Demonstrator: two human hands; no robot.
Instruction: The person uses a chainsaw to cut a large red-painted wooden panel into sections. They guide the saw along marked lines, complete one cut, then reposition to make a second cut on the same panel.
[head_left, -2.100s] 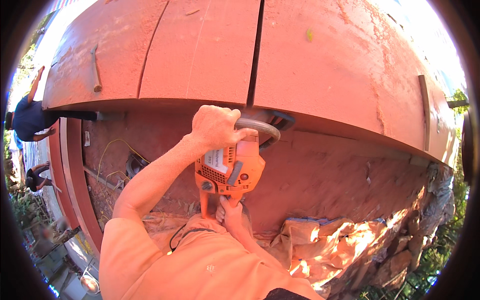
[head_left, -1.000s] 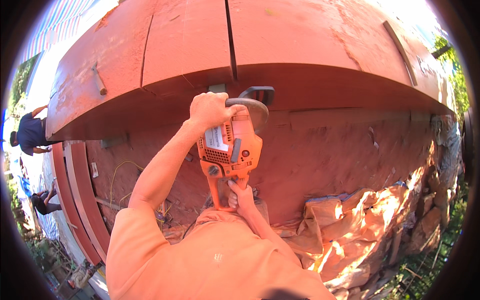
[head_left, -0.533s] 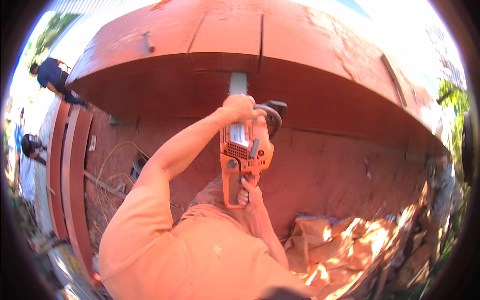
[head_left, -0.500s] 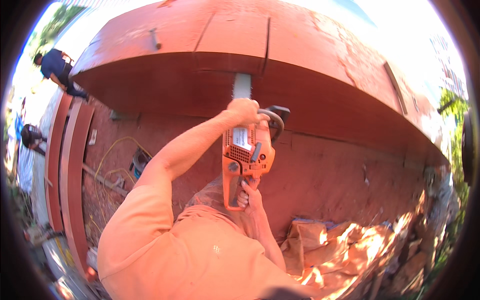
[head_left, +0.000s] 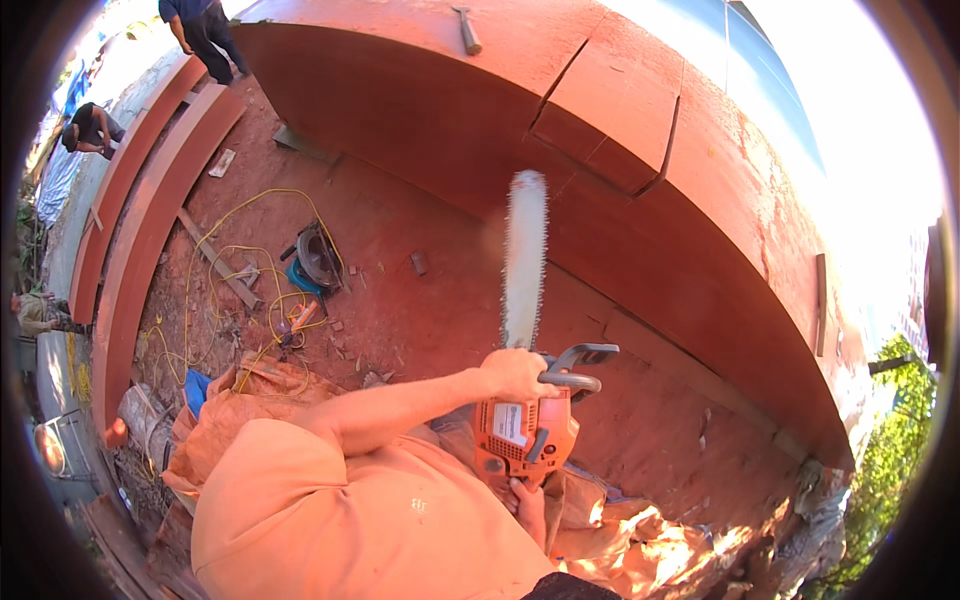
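Observation:
I hold an orange chainsaw (head_left: 520, 437) with its guide bar (head_left: 525, 260) pointing away from me. My left hand (head_left: 514, 375) is wrapped round the curved front handle. My right hand (head_left: 527, 500) grips the rear handle, partly hidden behind the saw body. Ahead stands a huge reddish timber block (head_left: 400, 110). Two dark slits run across its top edge and into the upper side face, with a section (head_left: 612, 100) between them. The bar's tip shows in front of the side face, below that section, apparently free of the wood.
A hammer (head_left: 467, 32) lies on the block's top. To the left are a teal power saw (head_left: 312, 262), a yellow cord (head_left: 240, 205) and two long reddish beams (head_left: 165, 210). Orange tarps (head_left: 640, 540) lie by my feet. One person (head_left: 205, 35) stands far left; another (head_left: 92, 130) bends down nearby.
The chainsaw has come back out of the block toward me, so most of its bar now shows. My view has turned left, and both hands keep their hold.

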